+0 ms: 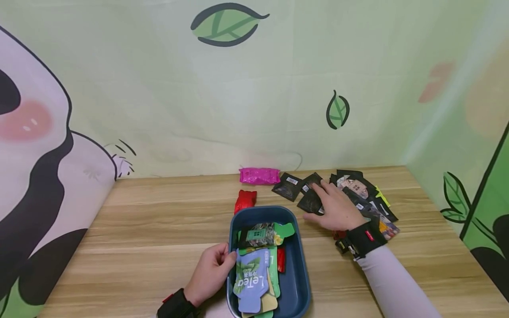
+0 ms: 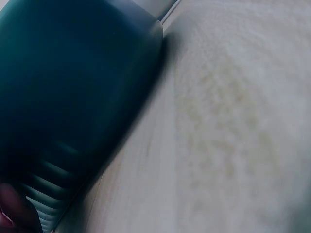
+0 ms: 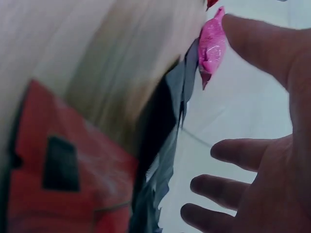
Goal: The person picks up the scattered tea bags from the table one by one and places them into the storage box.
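Note:
My left hand [image 1: 210, 271] grips the left rim of a dark blue plastic bin [image 1: 301, 265]; in the left wrist view a fingertip shows against the ribbed wall of the bin [image 2: 73, 87]. Inside the bin lie a lavender LeTea pouch [image 1: 251, 274], a black-and-green packet [image 1: 257, 235] and several other flat pouches. My right hand [image 1: 338, 207] is over the black packets [image 1: 310, 202] on the table, fingers spread. From the right wrist, the hand [image 3: 272, 160] has its thumb and fingers apart with nothing between them, and a red packet [image 3: 73, 165] lies close by.
A pink wrapped packet [image 1: 260, 176] lies by the back wall, left of a black packet [image 1: 288, 186]. Just behind the bin is a red packet [image 1: 245, 201]. More dark packets [image 1: 358, 186] overlap in a spread at the right. The printed backdrop [image 1: 246, 110] rises from the wooden table's far edge.

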Tool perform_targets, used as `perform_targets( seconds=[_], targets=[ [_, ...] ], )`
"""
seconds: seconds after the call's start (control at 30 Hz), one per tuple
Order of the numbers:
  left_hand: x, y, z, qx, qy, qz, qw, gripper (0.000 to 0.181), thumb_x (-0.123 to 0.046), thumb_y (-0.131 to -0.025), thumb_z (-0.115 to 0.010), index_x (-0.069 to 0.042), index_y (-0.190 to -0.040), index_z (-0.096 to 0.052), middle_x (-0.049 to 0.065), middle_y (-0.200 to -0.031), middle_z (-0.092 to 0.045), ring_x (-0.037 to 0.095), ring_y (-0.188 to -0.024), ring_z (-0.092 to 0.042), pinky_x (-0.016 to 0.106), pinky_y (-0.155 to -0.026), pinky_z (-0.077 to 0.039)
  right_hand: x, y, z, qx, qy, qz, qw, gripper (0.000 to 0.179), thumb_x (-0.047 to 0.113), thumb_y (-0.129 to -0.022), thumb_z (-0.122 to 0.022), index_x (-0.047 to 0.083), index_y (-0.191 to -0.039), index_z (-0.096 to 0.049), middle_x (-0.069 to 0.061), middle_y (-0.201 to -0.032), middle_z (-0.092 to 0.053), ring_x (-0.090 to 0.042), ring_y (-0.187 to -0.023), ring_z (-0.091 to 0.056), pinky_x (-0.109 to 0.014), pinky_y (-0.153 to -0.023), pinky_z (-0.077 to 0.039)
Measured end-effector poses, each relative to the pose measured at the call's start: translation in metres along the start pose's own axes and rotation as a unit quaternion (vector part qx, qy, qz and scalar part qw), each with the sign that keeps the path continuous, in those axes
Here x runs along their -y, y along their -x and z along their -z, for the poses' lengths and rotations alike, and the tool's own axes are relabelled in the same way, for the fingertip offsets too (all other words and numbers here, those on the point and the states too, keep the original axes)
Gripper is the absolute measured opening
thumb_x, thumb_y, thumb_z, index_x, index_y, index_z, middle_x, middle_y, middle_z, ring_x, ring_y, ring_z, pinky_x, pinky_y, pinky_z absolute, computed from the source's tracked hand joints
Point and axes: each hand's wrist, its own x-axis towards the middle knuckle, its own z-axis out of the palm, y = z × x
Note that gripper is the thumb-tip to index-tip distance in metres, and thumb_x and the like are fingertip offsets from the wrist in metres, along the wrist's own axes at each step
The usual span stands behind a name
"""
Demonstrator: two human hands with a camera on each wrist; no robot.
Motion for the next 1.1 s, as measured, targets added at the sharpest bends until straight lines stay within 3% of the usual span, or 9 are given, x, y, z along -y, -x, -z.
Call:
perform_targets(
  seconds=[0.3, 0.63, 1.1],
  targets=[
    [0.0017, -0.0017, 0.0002, 0.002, -0.013, -0.006, 0.9999, 0.032, -0.024, -0.098, -0.057, -0.002, -0.077, -0.049, 0.001, -0.059, -0.040, 0.013, -0.056, -0.048, 0.024, -0.049, -0.029, -0.0019, 0.0000, -0.0089, 0.020, 0.027, -0.013, 0.9993, 0.093, 0.064, -0.084, -0.062, 0.002, -0.150, -0.043, -0.027, -0.150, -0.041, -0.046, -0.134, -0.043, -0.056, -0.108, -0.031],
    [0.0042, -0.0023, 0.0015, 0.010, -0.014, -0.011, 0.9998, 0.030, -0.024, -0.098, -0.056, -0.004, -0.077, -0.050, -0.001, -0.060, -0.040, 0.012, -0.057, -0.049, 0.023, -0.049, -0.031, 0.0012, -0.0025, -0.0086, 0.006, 0.012, -0.015, 0.9998, 0.093, 0.055, -0.077, -0.074, 0.007, -0.151, -0.045, -0.022, -0.134, -0.056, -0.040, -0.118, -0.057, -0.054, -0.097, -0.043],
    [0.0058, -0.0024, 0.0010, 0.009, -0.013, -0.015, 0.9998, 0.030, -0.026, -0.098, -0.056, -0.004, -0.078, -0.051, -0.001, -0.060, -0.040, 0.012, -0.057, -0.047, 0.024, -0.049, -0.031, 0.0037, -0.0024, -0.0097, -0.021, 0.016, 0.029, 0.9992, 0.083, 0.044, -0.076, -0.078, 0.008, -0.146, -0.051, -0.014, -0.113, -0.060, -0.029, -0.099, -0.060, -0.046, -0.086, -0.049]
  ],
)
